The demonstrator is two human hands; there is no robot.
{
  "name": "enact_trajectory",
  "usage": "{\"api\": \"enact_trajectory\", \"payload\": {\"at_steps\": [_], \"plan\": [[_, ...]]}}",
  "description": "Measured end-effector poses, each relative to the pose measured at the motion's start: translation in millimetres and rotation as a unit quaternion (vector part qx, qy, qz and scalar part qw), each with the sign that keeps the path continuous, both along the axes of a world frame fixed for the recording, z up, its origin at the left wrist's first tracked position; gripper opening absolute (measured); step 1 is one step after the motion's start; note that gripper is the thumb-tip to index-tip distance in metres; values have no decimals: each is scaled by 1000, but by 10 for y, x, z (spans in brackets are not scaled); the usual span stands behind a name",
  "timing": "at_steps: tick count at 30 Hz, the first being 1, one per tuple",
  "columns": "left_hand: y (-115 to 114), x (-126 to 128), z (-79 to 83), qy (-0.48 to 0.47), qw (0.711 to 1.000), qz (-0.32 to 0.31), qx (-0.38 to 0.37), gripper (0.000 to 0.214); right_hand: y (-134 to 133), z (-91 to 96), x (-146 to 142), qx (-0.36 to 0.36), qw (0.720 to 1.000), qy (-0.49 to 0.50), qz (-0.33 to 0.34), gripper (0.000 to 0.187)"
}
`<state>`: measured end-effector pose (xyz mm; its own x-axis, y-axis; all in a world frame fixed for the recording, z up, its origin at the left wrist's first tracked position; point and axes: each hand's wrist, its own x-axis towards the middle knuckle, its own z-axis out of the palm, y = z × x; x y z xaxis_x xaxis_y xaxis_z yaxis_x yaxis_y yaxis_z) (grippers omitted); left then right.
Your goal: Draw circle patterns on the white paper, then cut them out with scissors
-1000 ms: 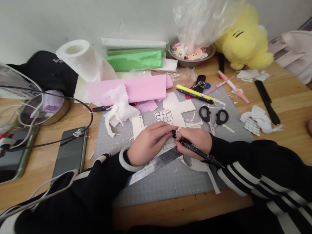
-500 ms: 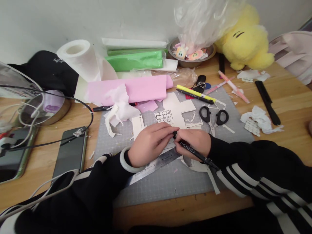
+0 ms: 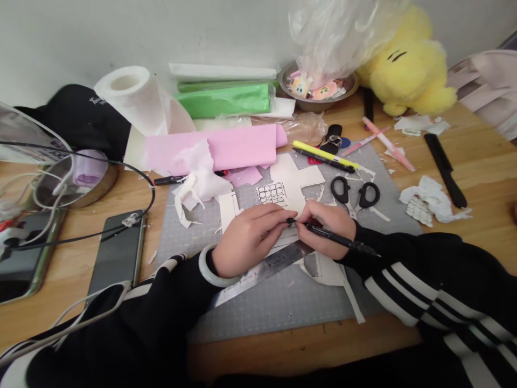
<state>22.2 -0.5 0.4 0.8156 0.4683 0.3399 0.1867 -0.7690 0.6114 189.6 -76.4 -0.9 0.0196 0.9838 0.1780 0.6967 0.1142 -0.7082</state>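
Observation:
My right hand (image 3: 329, 227) is closed around a black pen (image 3: 343, 242), whose tip meets the white paper cutout (image 3: 288, 180) on the grey cutting mat (image 3: 283, 302). My left hand (image 3: 250, 237) lies curled on the cutout beside the pen tip, its fingertips pressed together near the tip. A patch of small drawn rounded shapes (image 3: 271, 193) shows on the paper just above both hands. A metal ruler (image 3: 262, 269) lies slanted under my left wrist.
Black scissors (image 3: 355, 194) lie right of the hands, with a yellow highlighter (image 3: 323, 154) and pink pens behind. Pink paper (image 3: 218, 148), green paper, a tissue roll (image 3: 131, 97), a bowl and a yellow plush (image 3: 407, 64) stand at the back. A phone (image 3: 117, 250) and cables lie left.
My right hand has shifted slightly up and right, and the pen now lies flatter, pointing more to the right. The left hand has barely moved.

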Motion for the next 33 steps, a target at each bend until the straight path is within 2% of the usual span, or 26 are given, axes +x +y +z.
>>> {"api": "enact_trajectory", "payload": {"at_steps": [12, 17, 20, 26, 33], "plan": [[1, -1, -8, -7, 1000, -6, -13, 25, -1, 13, 35, -27, 998, 27, 52, 7], [-4, -6, -21, -5, 1000, 1, -22, 25, 19, 29, 28, -80, 988, 131, 20, 8], [28, -58, -22, 0, 999, 31, -40, 25, 33, 26, 28, -97, 981, 165, 2, 9], [105, -256, 5, 18, 993, 108, -34, 22, 23, 52, 22, -105, 984, 143, 4, 9], [95, -231, 33, 46, 996, 66, -39, 21, 15, 73, 20, -97, 989, 109, 11, 7]]}}
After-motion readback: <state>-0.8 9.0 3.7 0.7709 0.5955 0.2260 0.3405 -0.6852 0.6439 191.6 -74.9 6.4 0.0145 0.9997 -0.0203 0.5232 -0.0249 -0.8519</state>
